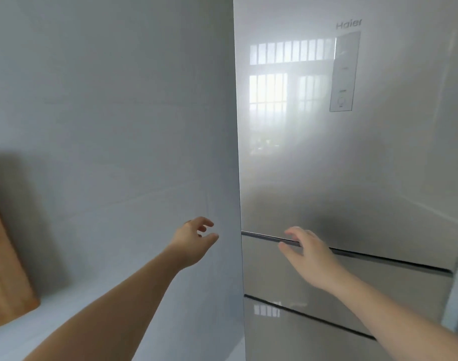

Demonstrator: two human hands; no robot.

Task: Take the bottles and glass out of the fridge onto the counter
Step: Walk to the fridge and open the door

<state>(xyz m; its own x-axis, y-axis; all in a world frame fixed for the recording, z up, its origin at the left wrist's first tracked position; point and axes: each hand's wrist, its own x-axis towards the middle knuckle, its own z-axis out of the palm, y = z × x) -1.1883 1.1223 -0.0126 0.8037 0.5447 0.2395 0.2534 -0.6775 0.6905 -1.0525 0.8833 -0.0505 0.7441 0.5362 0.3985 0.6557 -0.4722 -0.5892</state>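
Observation:
A tall glossy silver fridge (353, 157) fills the right half of the view, its doors closed. A dark seam runs under the upper door and a second one lower down. My right hand (308, 254) reaches out with relaxed fingers, its fingertips at the upper seam near the door's left edge. My left hand (194, 241) hangs in the air just left of the fridge's side edge, fingers loosely curled, holding nothing. The bottles and the glass are hidden from sight.
A pale tiled wall (105, 113) stands left of the fridge. A white counter (66, 316) lies below it at the lower left. A wooden cutting board (6, 269) leans against the wall at the far left edge.

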